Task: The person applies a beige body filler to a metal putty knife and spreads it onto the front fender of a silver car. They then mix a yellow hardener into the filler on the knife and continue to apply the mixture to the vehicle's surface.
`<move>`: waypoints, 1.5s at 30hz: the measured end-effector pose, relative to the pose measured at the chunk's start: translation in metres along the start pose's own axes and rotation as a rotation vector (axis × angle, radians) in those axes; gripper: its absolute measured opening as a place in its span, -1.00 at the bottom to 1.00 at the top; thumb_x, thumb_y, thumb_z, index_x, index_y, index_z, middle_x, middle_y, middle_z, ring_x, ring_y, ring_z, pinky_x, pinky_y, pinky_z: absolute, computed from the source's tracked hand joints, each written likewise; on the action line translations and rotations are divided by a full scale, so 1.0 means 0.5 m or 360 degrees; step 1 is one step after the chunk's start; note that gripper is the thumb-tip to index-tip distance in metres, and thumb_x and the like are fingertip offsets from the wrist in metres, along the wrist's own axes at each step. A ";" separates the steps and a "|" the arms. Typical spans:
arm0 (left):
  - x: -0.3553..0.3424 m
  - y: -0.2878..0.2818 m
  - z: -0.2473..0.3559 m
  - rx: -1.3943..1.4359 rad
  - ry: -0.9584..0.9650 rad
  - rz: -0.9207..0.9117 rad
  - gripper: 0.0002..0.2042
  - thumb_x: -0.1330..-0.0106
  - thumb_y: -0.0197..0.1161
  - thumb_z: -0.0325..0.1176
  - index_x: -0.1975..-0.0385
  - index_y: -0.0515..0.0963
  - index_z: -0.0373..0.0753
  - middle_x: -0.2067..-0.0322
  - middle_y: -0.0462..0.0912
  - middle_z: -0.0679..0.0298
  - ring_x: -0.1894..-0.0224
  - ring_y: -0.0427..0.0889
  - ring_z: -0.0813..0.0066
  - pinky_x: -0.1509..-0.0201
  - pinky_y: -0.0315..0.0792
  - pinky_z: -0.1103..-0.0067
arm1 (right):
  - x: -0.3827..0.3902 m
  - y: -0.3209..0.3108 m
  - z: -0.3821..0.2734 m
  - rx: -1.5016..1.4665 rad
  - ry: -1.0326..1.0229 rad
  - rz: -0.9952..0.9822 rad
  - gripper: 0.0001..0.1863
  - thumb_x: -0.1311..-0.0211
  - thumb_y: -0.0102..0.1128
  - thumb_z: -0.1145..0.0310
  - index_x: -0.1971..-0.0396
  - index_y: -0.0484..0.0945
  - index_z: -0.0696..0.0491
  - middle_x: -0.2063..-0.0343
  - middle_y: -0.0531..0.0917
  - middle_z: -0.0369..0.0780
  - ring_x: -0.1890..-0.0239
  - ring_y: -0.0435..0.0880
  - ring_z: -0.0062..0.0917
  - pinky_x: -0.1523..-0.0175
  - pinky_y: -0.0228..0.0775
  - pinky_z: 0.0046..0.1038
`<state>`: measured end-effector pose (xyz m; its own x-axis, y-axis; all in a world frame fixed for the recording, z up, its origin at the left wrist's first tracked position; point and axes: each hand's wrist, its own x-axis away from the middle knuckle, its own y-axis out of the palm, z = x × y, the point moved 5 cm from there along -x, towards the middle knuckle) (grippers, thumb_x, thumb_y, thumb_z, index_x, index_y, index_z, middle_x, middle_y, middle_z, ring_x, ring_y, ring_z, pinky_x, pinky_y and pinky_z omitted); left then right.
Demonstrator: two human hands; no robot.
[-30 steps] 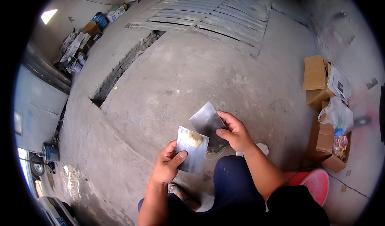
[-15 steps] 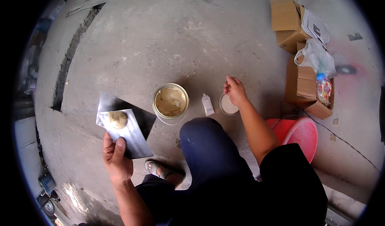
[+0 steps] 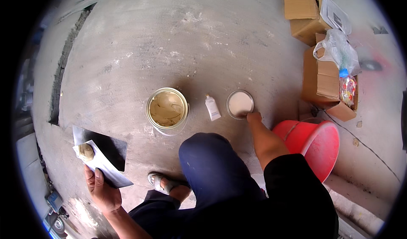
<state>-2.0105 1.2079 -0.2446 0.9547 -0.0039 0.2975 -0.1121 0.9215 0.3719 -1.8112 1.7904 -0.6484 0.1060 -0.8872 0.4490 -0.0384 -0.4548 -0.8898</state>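
Note:
My left hand, at the lower left, is closed on a white plate-like sheet, thumb on top. A dollop of tan putty sits near the sheet's far end. A dark glossy sheet shows behind it; how the two are joined is hidden. On the right, my right hand reaches down with its fingers closed at the near rim of a round can lid, pale inside. An open can of tan putty stands left of a white tube lying on the floor.
A red bucket lies tipped beside my right forearm. Cardboard boxes stand at the right, one holding a plastic bag and a blue-capped bottle. A dark groove cuts the concrete floor at the left. My knee is near the can.
My right hand has come down from above the lid to its near rim. My left hand, with the white sheet, putty and dark sheet, has moved left and nearer to me. The view has shifted.

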 end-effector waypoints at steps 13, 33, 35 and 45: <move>-0.001 0.001 0.051 0.0061 0.0149 0.0154 -0.58 -0.34 0.05 -0.53 -0.21 0.31 -0.32 -0.08 0.51 0.20 -0.10 0.48 0.44 -0.24 0.28 0.49 | 0.315 -0.350 -0.349 0.0078 -0.1699 0.0440 -0.69 0.03 0.23 0.36 0.23 0.53 0.15 0.40 0.55 -0.06 0.29 0.58 -0.12 0.17 0.46 -0.15; 0.012 -0.035 0.065 0.0107 0.0143 0.0180 -0.59 -0.36 0.01 -0.54 -0.22 0.29 -0.30 -0.06 0.52 0.19 -0.07 0.52 0.44 -0.20 0.36 0.48 | 0.679 -0.138 -0.479 0.0295 -0.3703 -0.0365 -0.86 -0.10 0.05 0.42 0.32 0.50 0.07 0.40 0.54 -0.23 0.27 0.55 -0.35 0.18 0.42 -0.35; 0.009 -0.037 0.064 0.0098 0.0144 0.0182 -0.59 -0.36 0.01 -0.53 -0.22 0.29 -0.30 -0.07 0.52 0.20 -0.07 0.52 0.44 -0.20 0.36 0.49 | 0.673 -0.145 -0.486 0.0184 -0.3557 -0.0487 -0.88 -0.15 0.05 0.42 0.31 0.49 0.07 0.36 0.57 -0.20 0.22 0.56 -0.29 0.15 0.42 -0.31; -0.017 -0.043 0.053 0.0077 0.0103 0.0143 -0.58 -0.34 0.03 -0.55 -0.21 0.30 -0.34 -0.07 0.51 0.19 -0.09 0.49 0.44 -0.22 0.31 0.50 | 0.298 0.006 -0.363 0.0284 -0.1403 -0.0170 -0.48 0.01 0.40 0.14 0.17 0.39 0.14 0.23 0.58 -0.03 0.13 0.59 -0.14 0.06 0.45 -0.24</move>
<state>-2.0235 1.1779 -0.2317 0.9558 0.1045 0.2747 -0.2098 0.8972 0.3887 -1.9761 1.6430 -0.5691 0.8255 -0.4269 0.3692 0.1620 -0.4473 -0.8796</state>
